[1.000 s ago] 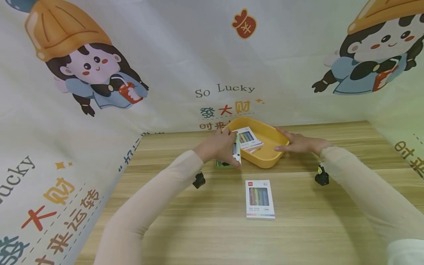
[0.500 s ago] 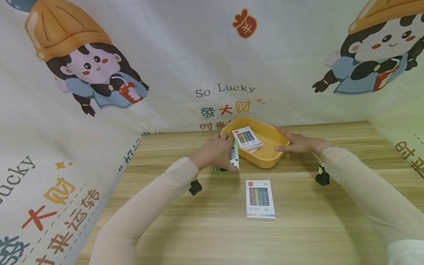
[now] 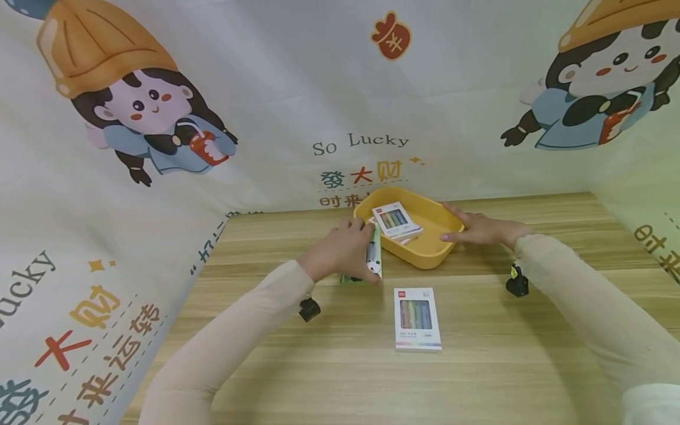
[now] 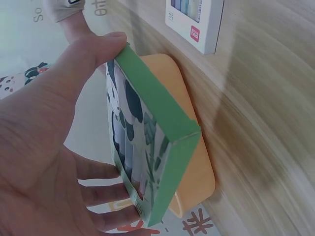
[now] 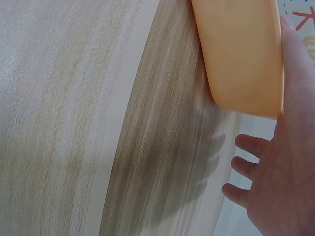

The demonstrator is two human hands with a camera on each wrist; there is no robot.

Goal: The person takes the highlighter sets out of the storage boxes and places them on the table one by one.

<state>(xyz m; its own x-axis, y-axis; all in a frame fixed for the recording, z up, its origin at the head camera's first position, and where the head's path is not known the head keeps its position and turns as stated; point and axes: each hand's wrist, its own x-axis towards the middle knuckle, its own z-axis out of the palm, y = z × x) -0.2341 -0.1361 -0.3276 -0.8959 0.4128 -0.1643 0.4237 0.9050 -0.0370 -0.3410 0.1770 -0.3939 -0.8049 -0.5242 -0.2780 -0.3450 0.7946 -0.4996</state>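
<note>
Mostly hidden overhead behind the left hand (image 3: 342, 251): green panda box (image 4: 147, 147), gripped between thumb and fingers. Right hand (image 3: 480, 229) resting relaxed against yellow tray (image 3: 425, 251).

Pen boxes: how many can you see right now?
3. One white box lies in the yellow tray, one white box lies flat on the table, and the left hand grips a green panda box.

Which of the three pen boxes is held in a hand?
The green panda-print box, gripped by the left hand. The two white boxes lie untouched: one in the yellow tray, one on the table.
</note>
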